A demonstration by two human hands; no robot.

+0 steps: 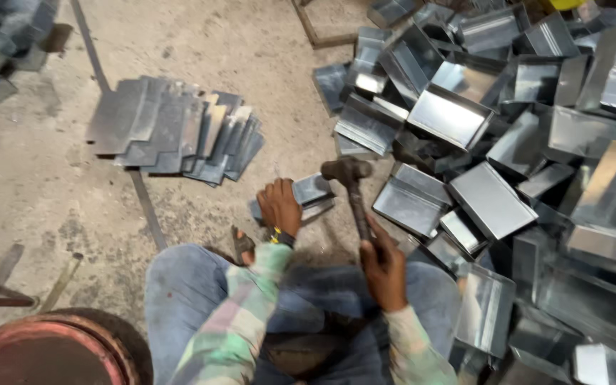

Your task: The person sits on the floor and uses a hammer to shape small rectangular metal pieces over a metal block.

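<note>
Gripping a hammer (351,187) by its handle, the right hand (385,265) poises it over a sheet piece (306,195) the left hand (279,207) pins to the floor. Folded trays (493,192) heap right – many seemingly done (judging by shape) – flat blanks (172,128) wait left.

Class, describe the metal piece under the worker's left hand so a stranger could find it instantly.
Start at the concrete floor between the fanned flat sheets and the heap of folded trays. Before the knees, the left hand presses the metal piece; it alone lies under the hammer.
</note>
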